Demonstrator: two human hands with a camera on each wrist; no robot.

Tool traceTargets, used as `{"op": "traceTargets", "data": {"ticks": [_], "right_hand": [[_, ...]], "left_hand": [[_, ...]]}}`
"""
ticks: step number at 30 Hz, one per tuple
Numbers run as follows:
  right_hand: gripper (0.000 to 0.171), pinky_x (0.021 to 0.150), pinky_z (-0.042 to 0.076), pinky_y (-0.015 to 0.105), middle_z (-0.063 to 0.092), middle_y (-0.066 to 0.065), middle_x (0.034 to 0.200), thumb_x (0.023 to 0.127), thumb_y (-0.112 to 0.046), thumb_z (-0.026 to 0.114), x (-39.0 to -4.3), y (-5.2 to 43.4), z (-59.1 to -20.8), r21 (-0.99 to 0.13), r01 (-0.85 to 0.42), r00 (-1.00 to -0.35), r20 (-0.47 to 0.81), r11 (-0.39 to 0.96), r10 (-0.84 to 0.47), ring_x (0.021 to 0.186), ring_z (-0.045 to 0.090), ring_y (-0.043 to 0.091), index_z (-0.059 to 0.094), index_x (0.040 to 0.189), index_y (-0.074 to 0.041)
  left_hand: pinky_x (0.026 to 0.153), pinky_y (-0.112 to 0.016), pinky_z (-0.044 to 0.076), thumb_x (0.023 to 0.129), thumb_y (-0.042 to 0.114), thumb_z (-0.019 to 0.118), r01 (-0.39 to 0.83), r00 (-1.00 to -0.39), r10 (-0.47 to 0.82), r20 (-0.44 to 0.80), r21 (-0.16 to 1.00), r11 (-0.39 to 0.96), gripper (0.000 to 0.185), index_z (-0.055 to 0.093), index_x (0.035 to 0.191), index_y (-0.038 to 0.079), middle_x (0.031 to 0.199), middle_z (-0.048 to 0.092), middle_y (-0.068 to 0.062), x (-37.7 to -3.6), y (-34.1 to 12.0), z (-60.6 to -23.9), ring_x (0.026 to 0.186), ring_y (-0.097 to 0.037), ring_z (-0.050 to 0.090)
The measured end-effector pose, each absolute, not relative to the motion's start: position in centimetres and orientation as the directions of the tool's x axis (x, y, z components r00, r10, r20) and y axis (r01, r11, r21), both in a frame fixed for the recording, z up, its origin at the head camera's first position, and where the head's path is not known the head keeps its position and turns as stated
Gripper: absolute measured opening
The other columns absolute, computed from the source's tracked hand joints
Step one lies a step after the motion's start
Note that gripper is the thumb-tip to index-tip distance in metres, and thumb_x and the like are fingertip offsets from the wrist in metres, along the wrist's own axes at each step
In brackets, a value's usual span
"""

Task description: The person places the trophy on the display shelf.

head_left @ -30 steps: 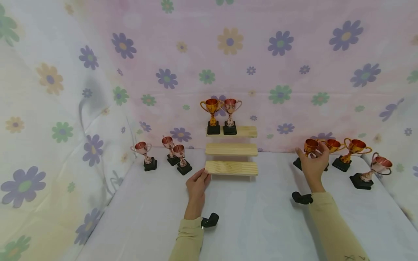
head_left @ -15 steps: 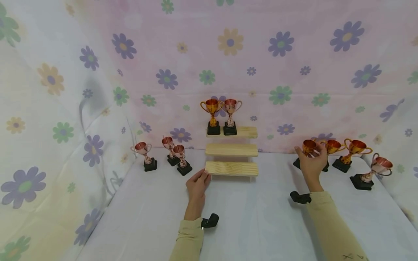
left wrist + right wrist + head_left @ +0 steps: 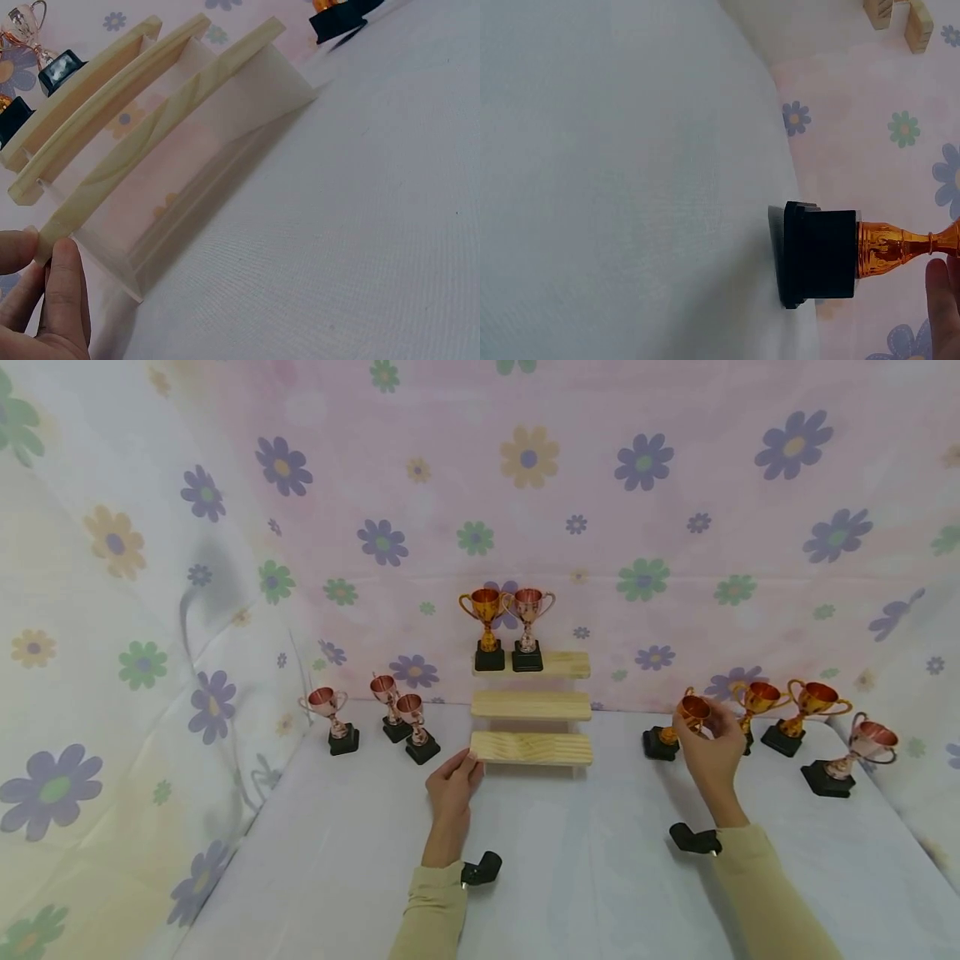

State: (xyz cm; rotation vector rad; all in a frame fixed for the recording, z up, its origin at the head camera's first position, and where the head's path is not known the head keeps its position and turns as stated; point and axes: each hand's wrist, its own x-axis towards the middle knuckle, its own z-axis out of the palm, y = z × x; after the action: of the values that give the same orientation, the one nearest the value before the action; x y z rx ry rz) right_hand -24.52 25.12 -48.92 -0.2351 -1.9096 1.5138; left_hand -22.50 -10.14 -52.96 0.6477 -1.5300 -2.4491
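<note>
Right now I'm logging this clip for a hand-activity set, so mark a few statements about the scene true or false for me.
1. The right hand holds a gold trophy by its cup. True.
2. That trophy stands upright on the top step. False: it is tilted, its black base swung out to the left, away from the wooden steps.
3. The left hand touches the left end of the lowest step. True.
4. The top step carries four trophies. False: two stand there, one gold, one rose-coloured.
5. Three rose-coloured trophies stand on the table left of the steps. True.
</note>
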Motion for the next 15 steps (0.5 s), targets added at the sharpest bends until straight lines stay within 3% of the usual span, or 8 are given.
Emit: {"op": "traceTargets", "data": {"ticks": [6,10,15], "right_hand": [[0.047,0.105,0.048,0.016,0.064,-0.004,0.123,0.093,-0.011,0.074,-24.4,25.4,-49.0,-0.941,-0.196,-0.859,0.300,0.275,0.415,0.108,0.057,-0.003,0.062,0.138,-0.004],[0.050,0.099,0.048,0.009,0.062,-0.006,0.127,0.095,-0.014,0.074,-23.7,25.1,-47.9,-0.945,-0.185,-0.908,0.269,0.269,0.320,0.111,0.057,-0.001,0.059,0.142,-0.005],[0.055,0.100,0.048,0.010,0.061,0.005,0.140,0.095,-0.018,0.074,-23.3,24.7,-46.8,-0.923,-0.230,-0.927,0.304,0.308,0.221,0.116,0.057,-0.003,0.054,0.145,-0.005]], "left_hand": [[0.086,-0.027,0.061,0.096,-0.003,0.066,-0.083,-0.884,-0.377,-0.277,0.886,-0.456,0.029,0.065,0.123,-0.013,0.111,0.067,-0.019,-22.7,-10.2,-53.1,0.090,-0.014,0.070],[0.084,-0.026,0.062,0.096,-0.003,0.066,-0.084,-0.883,-0.376,-0.280,0.884,-0.461,0.029,0.065,0.123,-0.013,0.110,0.067,-0.019,-22.7,-10.3,-53.1,0.089,-0.014,0.070],[0.085,-0.026,0.061,0.097,-0.003,0.065,-0.083,-0.886,-0.371,-0.277,0.883,-0.461,0.029,0.064,0.124,-0.014,0.112,0.066,-0.020,-22.6,-10.2,-52.9,0.090,-0.015,0.070]]}}
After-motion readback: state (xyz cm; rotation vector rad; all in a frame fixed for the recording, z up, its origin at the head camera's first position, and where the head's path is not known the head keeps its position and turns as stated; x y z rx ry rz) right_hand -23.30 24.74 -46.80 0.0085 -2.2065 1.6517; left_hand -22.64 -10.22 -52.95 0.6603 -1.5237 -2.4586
